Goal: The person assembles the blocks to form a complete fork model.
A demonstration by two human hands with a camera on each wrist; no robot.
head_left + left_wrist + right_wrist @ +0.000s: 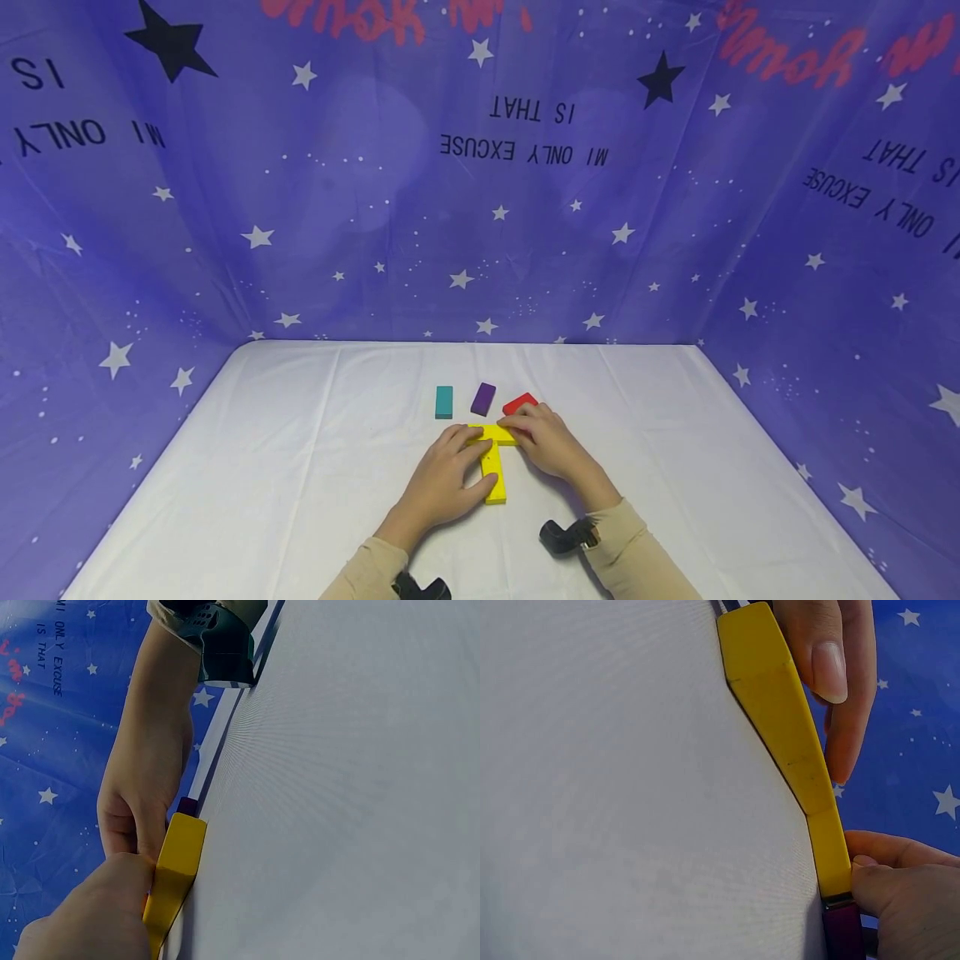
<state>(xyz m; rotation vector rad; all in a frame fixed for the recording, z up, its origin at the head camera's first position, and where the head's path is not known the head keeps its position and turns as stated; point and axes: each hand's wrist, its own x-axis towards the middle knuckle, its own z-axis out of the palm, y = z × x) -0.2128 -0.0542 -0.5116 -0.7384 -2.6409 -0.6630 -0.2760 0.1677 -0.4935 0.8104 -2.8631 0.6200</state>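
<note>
Two yellow blocks lie in a T on the white table. The crosswise yellow block (491,432) forms the top, and the lengthwise yellow block (493,486) runs from its middle toward the person. My left hand (442,477) rests fingertips on the left end of the crosswise block, with its thumb at the side of the lengthwise one. At the right end, my right hand (553,442) holds the crosswise block between thumb and finger, its other fingers reaching over a red block (519,403). In the right wrist view the right thumb (874,889) meets the yellow edge.
Just behind the T, a teal block (444,402) and a tilted purple block (483,399) lie in a loose row with the red one. Purple star-printed cloth (465,242) hangs around the back and sides of the table (337,400).
</note>
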